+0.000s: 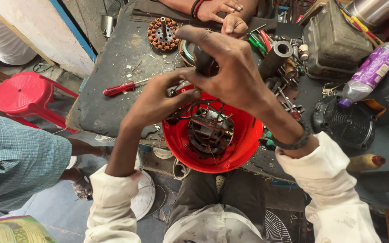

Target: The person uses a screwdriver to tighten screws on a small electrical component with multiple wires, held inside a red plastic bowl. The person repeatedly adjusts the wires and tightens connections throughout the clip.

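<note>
A round red plastic housing [244,148] with a dark motor [210,131] and thin wires inside rests at the near edge of a grimy workbench [113,103], over my lap. My right hand [230,74] hovers above it, fingers wrapped around the dark handle of a tool [203,60] held upright. My left hand [158,101] reaches in from the left. Its fingertips touch the housing's upper left rim, close to the wires and the tool's lower end.
A red-handled screwdriver [120,87] lies left of the housing. A copper-wound stator [163,32] sits at the back. Another person's hands [223,13] rest at the far edge. Tools, a metal tube [275,56], a black fan cover [345,123] and a purple bottle [370,72] crowd the right. A red stool [23,92] stands on the left.
</note>
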